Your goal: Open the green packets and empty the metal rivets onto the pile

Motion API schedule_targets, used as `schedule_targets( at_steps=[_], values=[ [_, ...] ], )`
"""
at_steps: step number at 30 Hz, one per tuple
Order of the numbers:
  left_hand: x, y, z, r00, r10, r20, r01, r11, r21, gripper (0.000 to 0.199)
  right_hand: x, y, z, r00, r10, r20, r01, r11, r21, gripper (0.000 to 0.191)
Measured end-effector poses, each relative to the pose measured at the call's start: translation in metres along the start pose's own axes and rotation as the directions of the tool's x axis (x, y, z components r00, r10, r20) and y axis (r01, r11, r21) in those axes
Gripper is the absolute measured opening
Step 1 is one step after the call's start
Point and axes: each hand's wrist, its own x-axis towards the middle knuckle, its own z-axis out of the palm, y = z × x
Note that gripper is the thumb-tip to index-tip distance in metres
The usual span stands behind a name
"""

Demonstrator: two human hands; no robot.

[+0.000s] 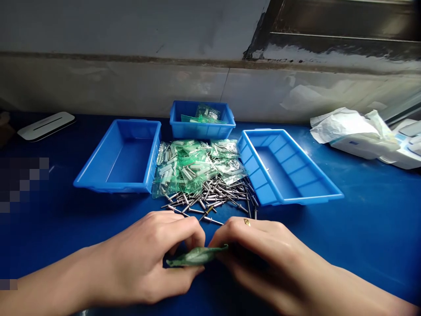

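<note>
A small green plastic bag [194,256] is seen edge-on near the front of the table. My left hand [154,250] pinches its left part between thumb and fingers. At the bag's right end, my right hand [266,254] has its fingers closed; its fingertips are partly hidden, with the bag's edge between them. Just beyond both hands lies a loose pile of rivets and screws [226,193]. Behind that pile are several clear and green plastic packets [194,164] with white plugs and screws inside.
A left blue bin [113,188], a right blue bin [304,199] and a back blue bin [202,131] holding packets surround the pile. A white flat device [48,125] lies far left. White plastic sheeting [345,125] covers equipment at the right.
</note>
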Motion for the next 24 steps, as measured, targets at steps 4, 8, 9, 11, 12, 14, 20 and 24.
schedule_targets(
  at_steps=[4, 8, 9, 11, 12, 14, 20, 24],
  values=[
    [-0.001, 0.002, -0.001, 1.000, -0.005, -0.004, 0.005, 1.000, 0.018, 0.013, 0.004, 0.000, 0.007, 0.998, 0.000, -0.059, -0.005, 0.997, -0.081, 0.007],
    [-0.001, 0.001, -0.001, 1.000, 0.024, -0.013, -0.024, 0.999, 0.024, 0.017, 0.006, -0.001, 0.007, 0.997, -0.002, -0.082, -0.006, 0.996, -0.091, 0.009],
    [-0.001, 0.000, 0.000, 0.999, 0.041, -0.024, -0.040, 0.999, 0.026, 0.018, 0.006, -0.001, 0.006, 0.996, 0.000, -0.085, -0.007, 0.996, -0.084, 0.009],
    [-0.002, -0.002, 0.002, 0.996, 0.068, -0.057, -0.066, 0.997, 0.032, 0.018, 0.003, -0.001, 0.003, 0.997, 0.001, -0.083, -0.006, 0.998, -0.056, 0.007],
    [-0.003, -0.003, 0.002, 0.995, 0.073, -0.070, -0.071, 0.997, 0.033, 0.016, 0.002, -0.001, 0.001, 0.997, -0.002, -0.074, -0.001, 1.000, -0.031, 0.006],
    [-0.004, -0.006, 0.003, 0.994, 0.067, -0.088, -0.065, 0.998, 0.022, 0.017, -0.001, -0.001, -0.002, 0.999, -0.014, -0.051, 0.015, 1.000, 0.015, 0.007],
    [-0.003, -0.005, -0.001, 0.998, 0.015, -0.060, -0.019, 0.997, -0.079, 0.012, -0.004, 0.004, -0.001, 0.998, -0.041, -0.057, 0.039, 0.999, -0.031, 0.012],
    [-0.003, -0.006, 0.000, 0.996, 0.016, -0.088, -0.020, 0.999, -0.036, 0.012, -0.003, 0.004, 0.004, 0.987, -0.096, -0.127, 0.087, 0.994, -0.074, 0.012]
  ],
)
